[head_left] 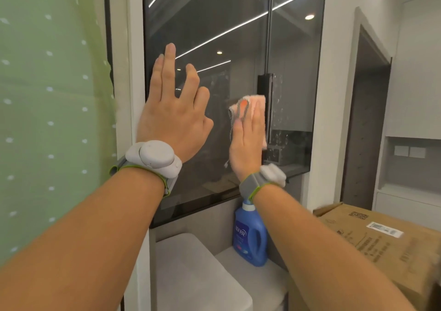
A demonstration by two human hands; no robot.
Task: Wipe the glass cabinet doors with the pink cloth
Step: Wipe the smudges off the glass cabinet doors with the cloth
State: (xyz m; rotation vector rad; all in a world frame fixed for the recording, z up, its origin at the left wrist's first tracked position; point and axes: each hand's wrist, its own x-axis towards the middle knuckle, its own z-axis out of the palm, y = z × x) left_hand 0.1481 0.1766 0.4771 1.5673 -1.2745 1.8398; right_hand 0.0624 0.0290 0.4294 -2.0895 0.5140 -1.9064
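**Both hands flat on the dark glass, cloth under the right one**

The landmark is the dark vertical handle (265, 106) where the two glass cabinet doors (214, 24) meet. The pink cloth (248, 110) lies pressed against the glass just left of that handle, its right edge touching or nearly touching it. The right hand (247, 143) lies on the cloth with fingers straight and together, palm pushing it onto the pane; it presses rather than grips, and a frayed grey-white edge of cloth hangs out to the left of the fingers. Right of the handle, the second door carries wet streaks and droplets.

Farther left of the handle, the left hand (173, 112) is spread open, fingers apart and pointing up, held against or just in front of the left door; contact cannot be told. It holds nothing. Each wrist wears a grey band with a white device (152, 158).

Below the handle, under the doors' lower edge, a blue detergent bottle (250, 234) stands on a grey ledge, partly hidden behind the right forearm. A white lidded bin (191, 275) sits lower left of the bottle. A cardboard box (372, 236) sits to the lower right. A green dotted curtain (52, 110) hangs far left.
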